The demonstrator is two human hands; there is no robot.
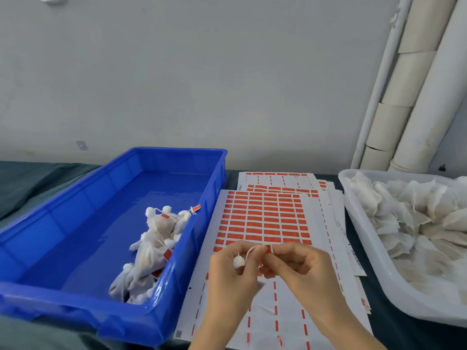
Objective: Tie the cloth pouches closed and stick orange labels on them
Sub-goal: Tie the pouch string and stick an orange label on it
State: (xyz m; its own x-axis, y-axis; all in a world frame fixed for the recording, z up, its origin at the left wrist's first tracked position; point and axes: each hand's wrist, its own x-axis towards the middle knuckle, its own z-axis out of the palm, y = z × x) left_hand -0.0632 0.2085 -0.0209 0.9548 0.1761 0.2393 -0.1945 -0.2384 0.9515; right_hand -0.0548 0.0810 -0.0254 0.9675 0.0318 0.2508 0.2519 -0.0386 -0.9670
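Note:
My left hand grips a white cloth pouch, of which only the gathered top and its string show above my fingers. My right hand pinches an orange label at the end of the pouch's string. Both hands hover over a sheet of orange labels lying on the table between two bins. Several tied pouches with orange labels lie piled in the blue bin at left. Loose white pouches fill the white tray at right.
More label sheets are stacked under and behind the top one. The table has a dark cloth cover. A grey wall stands close behind, with pale pipes at the right.

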